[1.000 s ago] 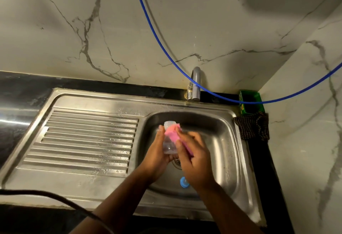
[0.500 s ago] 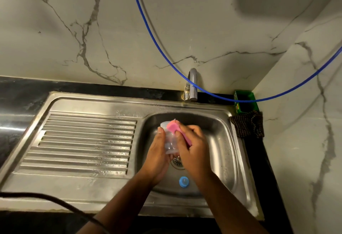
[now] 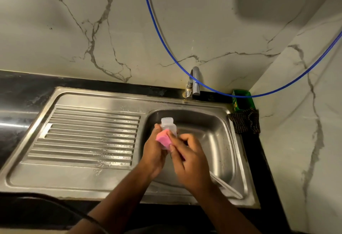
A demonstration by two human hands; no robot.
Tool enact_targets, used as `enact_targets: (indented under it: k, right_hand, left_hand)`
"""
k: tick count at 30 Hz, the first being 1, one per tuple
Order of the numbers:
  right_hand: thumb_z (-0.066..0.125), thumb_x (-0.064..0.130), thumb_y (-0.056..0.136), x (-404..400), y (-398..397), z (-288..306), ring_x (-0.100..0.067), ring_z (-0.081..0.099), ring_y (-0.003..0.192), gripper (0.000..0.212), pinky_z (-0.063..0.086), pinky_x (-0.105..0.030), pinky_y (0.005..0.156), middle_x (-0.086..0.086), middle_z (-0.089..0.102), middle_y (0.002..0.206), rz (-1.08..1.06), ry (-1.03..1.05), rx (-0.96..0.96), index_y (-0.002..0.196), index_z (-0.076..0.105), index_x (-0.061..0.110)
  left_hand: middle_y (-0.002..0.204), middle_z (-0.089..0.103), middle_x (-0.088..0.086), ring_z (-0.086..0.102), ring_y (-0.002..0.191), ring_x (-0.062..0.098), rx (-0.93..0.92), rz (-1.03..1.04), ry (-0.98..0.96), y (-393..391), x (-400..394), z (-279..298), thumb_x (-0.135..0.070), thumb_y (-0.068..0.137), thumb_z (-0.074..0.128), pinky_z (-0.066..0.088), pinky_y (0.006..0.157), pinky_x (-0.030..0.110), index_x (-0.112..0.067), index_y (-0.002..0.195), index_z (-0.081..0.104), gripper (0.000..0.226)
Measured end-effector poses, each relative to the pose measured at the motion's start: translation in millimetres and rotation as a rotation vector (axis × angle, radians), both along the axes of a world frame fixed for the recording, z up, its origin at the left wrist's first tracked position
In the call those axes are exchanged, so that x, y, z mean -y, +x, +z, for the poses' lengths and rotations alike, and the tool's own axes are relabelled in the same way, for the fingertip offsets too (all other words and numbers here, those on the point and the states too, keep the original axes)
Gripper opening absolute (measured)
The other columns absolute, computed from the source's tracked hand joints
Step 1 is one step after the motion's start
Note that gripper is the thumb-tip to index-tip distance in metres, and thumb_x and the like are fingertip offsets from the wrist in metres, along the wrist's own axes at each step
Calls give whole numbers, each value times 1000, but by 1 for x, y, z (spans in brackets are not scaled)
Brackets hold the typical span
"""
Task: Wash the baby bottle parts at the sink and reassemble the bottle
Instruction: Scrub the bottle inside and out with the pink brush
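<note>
Both hands, left [image 3: 154, 156] and right [image 3: 190, 156], curled, fingers pinching.

There is only one view, from the camera on my head, looking forward and steeply down over the front edge of the sink [image 3: 185, 102]. It sits close above the basin, so my forearms enter from the bottom edge and my left hand [image 3: 153, 152] and right hand [image 3: 190, 157] meet near the middle. The wide lens bends the counter edges and takes in the draining board on the left, the tap [image 3: 194, 82] at the back edge, and the marble wall [image 3: 74, 30] beyond.
</note>
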State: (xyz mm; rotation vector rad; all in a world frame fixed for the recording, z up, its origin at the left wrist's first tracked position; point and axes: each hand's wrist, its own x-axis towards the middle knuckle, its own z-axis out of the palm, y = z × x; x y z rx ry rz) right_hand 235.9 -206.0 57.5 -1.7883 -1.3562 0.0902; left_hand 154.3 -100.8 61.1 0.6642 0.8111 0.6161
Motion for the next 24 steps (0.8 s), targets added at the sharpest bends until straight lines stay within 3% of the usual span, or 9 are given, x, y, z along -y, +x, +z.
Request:
enact_targets:
  k: [3,7,9,12,17,21,24]
  right_hand:
    - [51,39,104,-16,19,4,-9,61,90,43,56,-30,75,10,57,107,-188,-24,-90,147,56,36]
    - [53,44,104,-14,14,20,-4,57,89,43,50,-18,73,13,54,108,-146,-3,-10,145,59,35]
    - [55,44,104,-6,12,16,-5,57,90,42,50,-16,71,14,52,108,-104,-19,27,145,58,38]
    - [56,41,103,-16,38,12,-11,62,88,42,55,-26,71,8,53,105,-280,-51,-135,144,58,33]
    - [56,43,102,-7,37,9,-8,59,86,41,52,-22,73,11,53,103,-46,-41,-82,142,61,36]
    - [51,52,101,-12,64,1,-9,65,90,45,60,-37,76,9,57,104,-240,-56,-311,137,64,29]
    - [52,50,102,-2,71,4,-8,62,89,45,57,-24,74,11,53,103,-115,-32,-259,143,59,33]
  left_hand:
    - [112,68,23,64,100,30,-34,-33,16,3,10,2,-56,100,39,48,92,43,-6,120,70,61]
    - [118,71,22,68,103,29,-15,-90,37,13,18,9,-63,97,39,51,90,42,-12,126,68,65]
    - [118,69,23,67,103,28,-6,-88,68,13,13,10,-54,101,43,53,87,40,-9,128,66,59]
    - [109,69,24,68,94,29,-11,-97,103,19,20,9,-48,105,39,57,80,38,1,124,64,59]
    - [101,74,14,69,95,27,-115,21,124,31,18,1,-28,110,37,55,82,38,-13,108,74,39]
    - [105,75,20,71,95,29,-104,-9,81,48,24,11,-49,107,31,57,85,40,-5,113,70,59]
    - [109,73,19,69,103,30,-85,-43,78,55,23,12,-63,101,25,57,85,40,-4,120,69,76]
